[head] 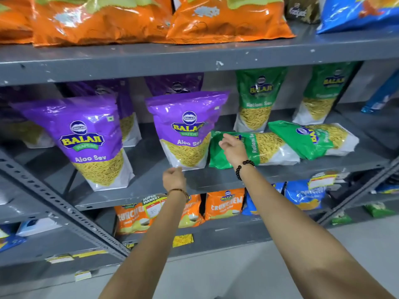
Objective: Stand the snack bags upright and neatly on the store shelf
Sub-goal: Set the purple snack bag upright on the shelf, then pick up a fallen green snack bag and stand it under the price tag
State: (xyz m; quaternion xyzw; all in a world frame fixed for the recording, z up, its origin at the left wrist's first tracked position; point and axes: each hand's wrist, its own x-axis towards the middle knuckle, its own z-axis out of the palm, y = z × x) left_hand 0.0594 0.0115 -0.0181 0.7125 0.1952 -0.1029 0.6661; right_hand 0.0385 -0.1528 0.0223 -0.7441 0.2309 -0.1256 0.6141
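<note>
On the grey shelf [138, 186], the left hand [173, 179] is curled at the bottom edge of an upright purple bag [185, 128]; whether it pinches it, I cannot tell. The right hand [233, 148], fingers loosely open, touches a fallen green bag [259, 149]. Lifting it carelessly could topple the purple bag just beside it. Purple reads "Balaji Wafers Aloo Sev"; green, "Ratlami Sev".

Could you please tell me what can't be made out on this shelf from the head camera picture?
- Rear purple bags: mostly hidden by the front purple Aloo Sev bag.
- Lying green Ratlami Sev bag: its top is covered by the right hand.
- Left hand: seen from behind, so its contact with the purple bag is unclear.
- Orange bags above: cut off by the top edge.
</note>
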